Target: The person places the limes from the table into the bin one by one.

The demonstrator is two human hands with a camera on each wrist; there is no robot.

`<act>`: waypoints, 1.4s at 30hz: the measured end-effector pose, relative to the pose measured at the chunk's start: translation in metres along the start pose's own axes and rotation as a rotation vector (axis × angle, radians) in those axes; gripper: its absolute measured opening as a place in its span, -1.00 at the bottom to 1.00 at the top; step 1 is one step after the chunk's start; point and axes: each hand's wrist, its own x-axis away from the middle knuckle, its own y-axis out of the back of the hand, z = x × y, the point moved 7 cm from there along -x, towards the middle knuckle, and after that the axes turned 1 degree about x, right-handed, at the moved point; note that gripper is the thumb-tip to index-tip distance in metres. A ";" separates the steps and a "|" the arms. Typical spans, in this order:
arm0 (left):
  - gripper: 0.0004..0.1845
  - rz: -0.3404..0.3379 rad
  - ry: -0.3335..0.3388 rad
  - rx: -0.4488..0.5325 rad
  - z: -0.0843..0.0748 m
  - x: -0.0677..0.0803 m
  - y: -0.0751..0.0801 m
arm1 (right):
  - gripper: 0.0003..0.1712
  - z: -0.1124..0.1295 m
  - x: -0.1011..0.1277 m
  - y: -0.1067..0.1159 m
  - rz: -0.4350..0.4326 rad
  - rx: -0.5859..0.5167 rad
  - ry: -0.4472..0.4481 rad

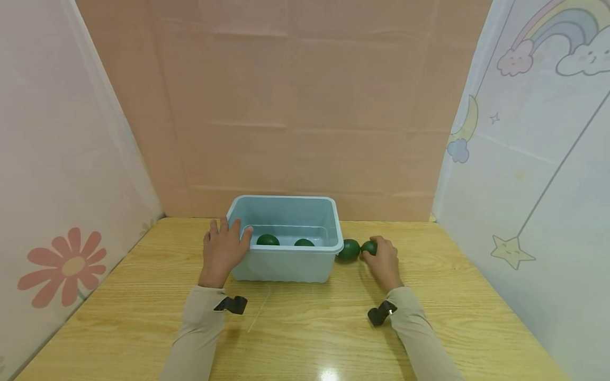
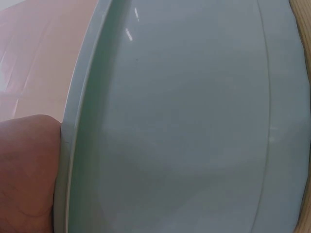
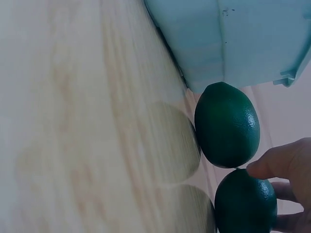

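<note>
A light blue plastic bin stands on the table, its front wall filling most of the left wrist view. My left hand rests at its front left corner with fingers spread, the thumb over the rim. Two dark green oval fruits, a left one and a right one, lie inside, partly hidden by the front wall. Right of the bin, my right hand holds a smooth green oval fruit between thumb and fingers. Another green oval fruit sits between that one and the bin.
The wooden table runs up to a pinkish-brown backdrop. Patterned white sheets hang along both sides, the left sheet bearing a flower and the right sheet a star. Dark wrist cameras sit on both sleeves.
</note>
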 end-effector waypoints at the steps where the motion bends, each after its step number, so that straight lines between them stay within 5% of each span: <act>1: -0.34 0.001 0.000 0.001 0.000 0.000 0.000 | -0.39 -0.001 0.000 -0.001 0.006 -0.001 -0.002; 16: -0.35 0.001 0.001 0.004 0.001 -0.001 0.000 | -0.33 -0.006 0.000 -0.005 0.077 -0.033 -0.035; 42: -0.35 -0.003 0.008 0.005 0.001 -0.001 0.001 | -0.33 -0.016 -0.006 -0.003 0.008 -0.042 -0.004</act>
